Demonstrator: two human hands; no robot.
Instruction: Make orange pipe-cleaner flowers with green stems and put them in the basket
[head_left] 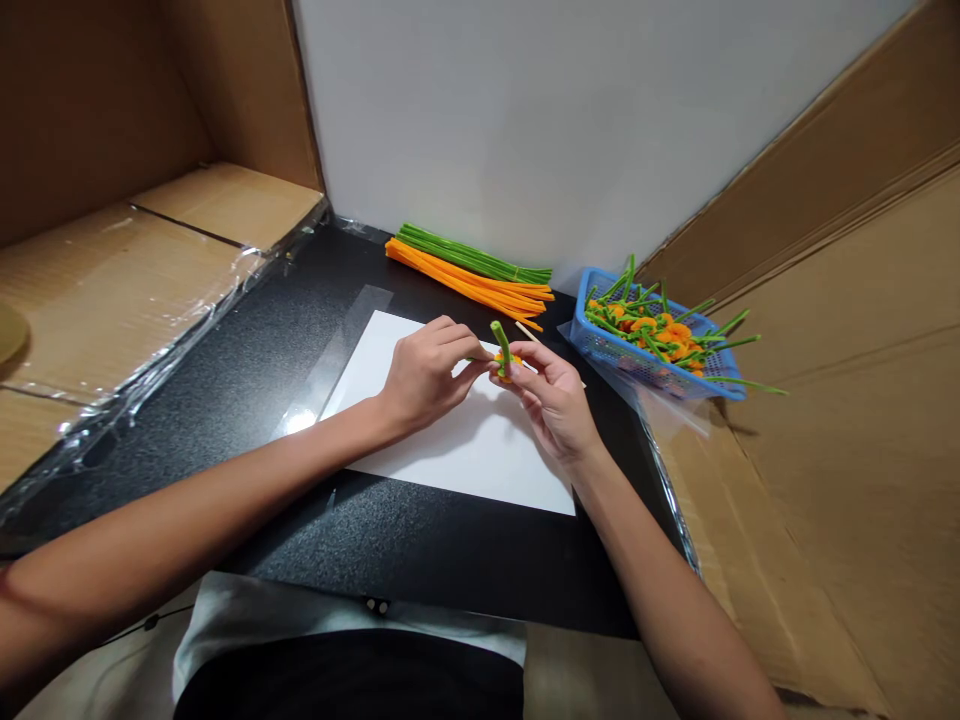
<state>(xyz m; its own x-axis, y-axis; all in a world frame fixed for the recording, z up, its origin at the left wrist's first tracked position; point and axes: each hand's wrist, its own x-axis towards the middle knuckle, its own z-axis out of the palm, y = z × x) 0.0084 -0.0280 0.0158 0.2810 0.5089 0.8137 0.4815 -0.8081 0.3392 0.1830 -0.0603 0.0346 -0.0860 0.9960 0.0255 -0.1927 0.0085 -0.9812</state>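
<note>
Above a white sheet of paper [465,470], my two hands meet at a small pipe-cleaner piece [501,345], orange at the bottom with a green stem standing up. My right hand [556,405] is closed around its orange part, thumb and fingers pressed together. From the other side, the thumb and forefinger of my left hand [429,372] pinch a green pipe-cleaner end beside the orange part. A thin wooden stick [528,331] shows behind my right hand; whether that hand touches it I cannot tell. The fingers partly hide the piece.
Bundles of green pipe cleaners [472,252] and orange pipe cleaners [461,278] lie at the back of the black table [247,350]. At right, a blue basket [622,352] holds several orange-and-green pieces, stems poking over its rim. Cardboard walls [847,330] flank the table.
</note>
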